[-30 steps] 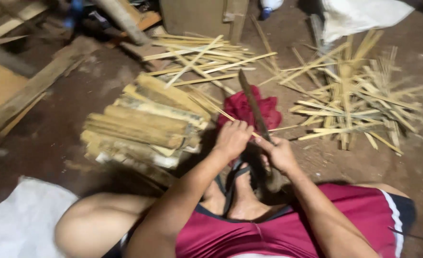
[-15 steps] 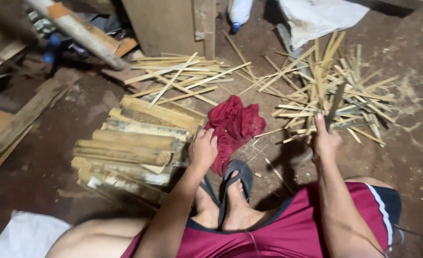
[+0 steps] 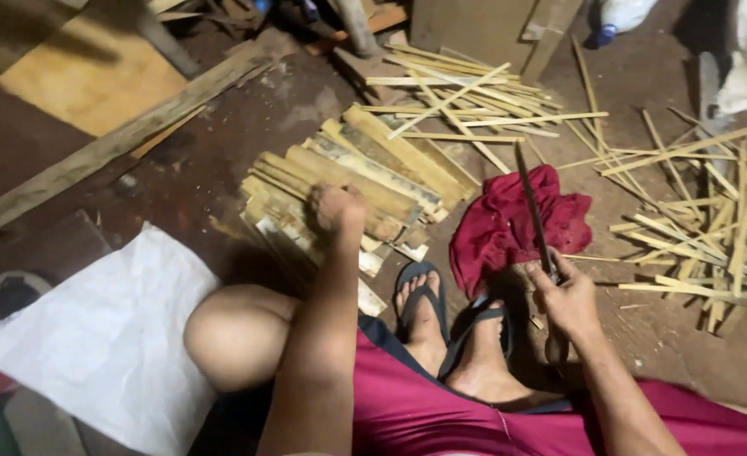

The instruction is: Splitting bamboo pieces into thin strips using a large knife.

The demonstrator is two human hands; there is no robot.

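Stack of split bamboo slats lies on the dirt floor just ahead of the seated person's bent knee, pale strips laid roughly parallel, running up and to the right. Left hand rests on the near end of the stack, fingers curled down onto the slats; whether it actually clasps one cannot be told from this angle. Right hand is clenched around the handle of a long knife, blade pointing up and away, passing over a crumpled red cloth that lies just right of the stack. Both feet in dark flip-flops sit between the two hands, toes near the cloth's lower edge. Thin bamboo splints are scattered behind the stack, and a second loose heap of splints spreads to the right, well apart from the slats. A white sack sheet lies at left beside the knee; a long wooden plank runs diagonally across the upper left.
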